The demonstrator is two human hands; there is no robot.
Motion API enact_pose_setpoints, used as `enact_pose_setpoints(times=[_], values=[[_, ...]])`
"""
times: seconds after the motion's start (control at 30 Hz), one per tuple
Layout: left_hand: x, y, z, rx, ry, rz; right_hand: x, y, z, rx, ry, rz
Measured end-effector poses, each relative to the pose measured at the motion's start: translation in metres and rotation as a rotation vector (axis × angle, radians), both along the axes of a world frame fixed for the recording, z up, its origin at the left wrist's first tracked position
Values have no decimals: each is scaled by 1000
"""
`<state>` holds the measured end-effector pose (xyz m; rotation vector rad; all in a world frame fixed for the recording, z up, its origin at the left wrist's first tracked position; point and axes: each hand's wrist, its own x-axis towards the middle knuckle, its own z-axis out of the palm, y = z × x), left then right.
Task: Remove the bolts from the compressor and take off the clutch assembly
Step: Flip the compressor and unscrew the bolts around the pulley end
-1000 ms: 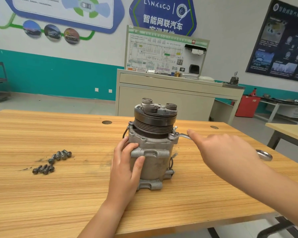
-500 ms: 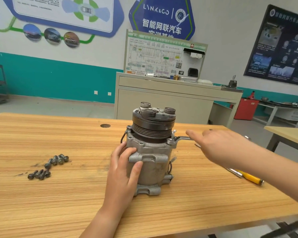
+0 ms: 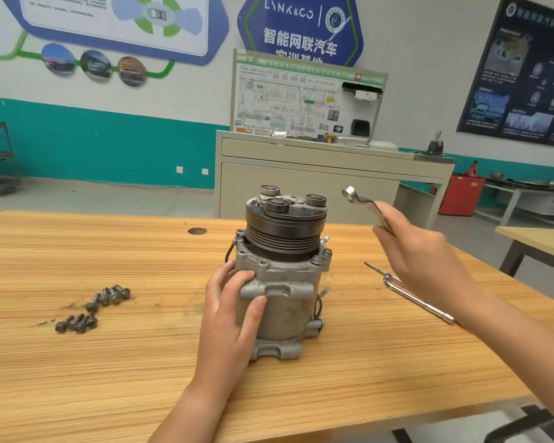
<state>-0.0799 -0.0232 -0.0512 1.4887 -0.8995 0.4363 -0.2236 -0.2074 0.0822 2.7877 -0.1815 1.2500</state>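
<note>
A grey compressor (image 3: pixel 282 311) stands upright on the wooden table (image 3: pixel 109 378), with the black clutch assembly (image 3: pixel 285 225) on top. My left hand (image 3: pixel 231 314) grips the compressor body from its left side, thumb across the front. My right hand (image 3: pixel 422 263) holds a silver ring wrench (image 3: pixel 360 201) in the air, to the right of the clutch and apart from it. A bolt head (image 3: pixel 326 252) shows on the compressor's right flange.
Several loose dark bolts (image 3: pixel 93 306) lie on the table to the left. A long metal tool (image 3: pixel 419 300) lies on the table at the right, partly under my right arm. A round hole (image 3: pixel 197 231) sits in the tabletop behind. A cabinet (image 3: pixel 301 183) stands beyond the table.
The wrench was on the bolt at the compressor's right flange. My right hand has lifted it off, up and to the right. My left hand stays on the compressor.
</note>
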Motion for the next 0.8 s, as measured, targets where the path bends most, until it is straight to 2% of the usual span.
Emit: enact_pose_setpoints(times=[0.03,0.1,0.23,0.43,0.6,0.8], values=[[0,0,0,-1,-1,0,-11,3,1,62,24,22],[-1,0,1,0,0,0,-27,8,2,166,187,18],[-1,-1,2,2,-2,10,-37,19,2,76,474,-199],[0,0,1,19,-12,30,-23,37,5,6,575,-354],[-1,0,2,11,-20,25,-19,75,12,-186,689,-581],[-1,0,2,1,-26,24,-16,99,9,-325,801,-626]])
